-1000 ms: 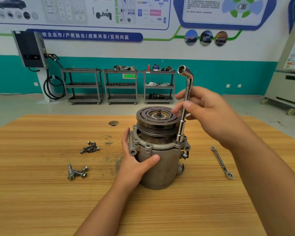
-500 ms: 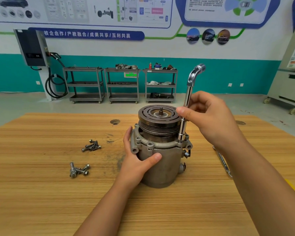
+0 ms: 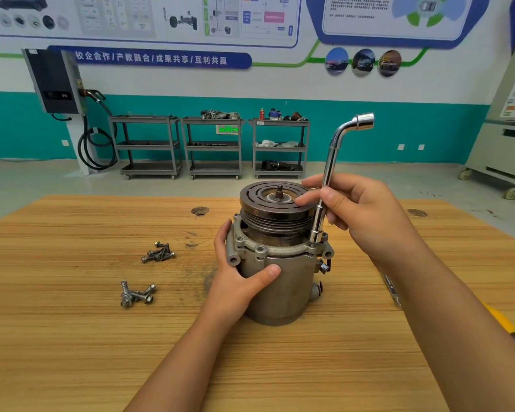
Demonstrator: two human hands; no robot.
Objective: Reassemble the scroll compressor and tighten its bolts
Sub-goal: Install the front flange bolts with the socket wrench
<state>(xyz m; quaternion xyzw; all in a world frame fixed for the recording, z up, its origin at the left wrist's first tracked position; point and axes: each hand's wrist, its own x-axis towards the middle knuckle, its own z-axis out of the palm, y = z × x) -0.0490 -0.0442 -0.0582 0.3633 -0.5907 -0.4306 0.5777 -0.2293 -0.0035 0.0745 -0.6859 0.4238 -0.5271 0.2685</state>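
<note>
wrench (image 3: 330, 162) — between right fingers (image 3: 309, 198)

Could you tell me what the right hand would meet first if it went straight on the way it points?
Probably the threaded shaft stub at the centre of the clutch plate; the right hand reaches over its rim, height unclear.

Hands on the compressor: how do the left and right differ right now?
The left hand grips the compressor body below its flange, thumb across the front; the right hand holds the socket wrench shaft in its fingers. The left hand sits low against the housing; the right hand is higher, beside the pulley. Shared: both grip something, and the socket wrench's lower end stands on the compressor's flange.
</note>
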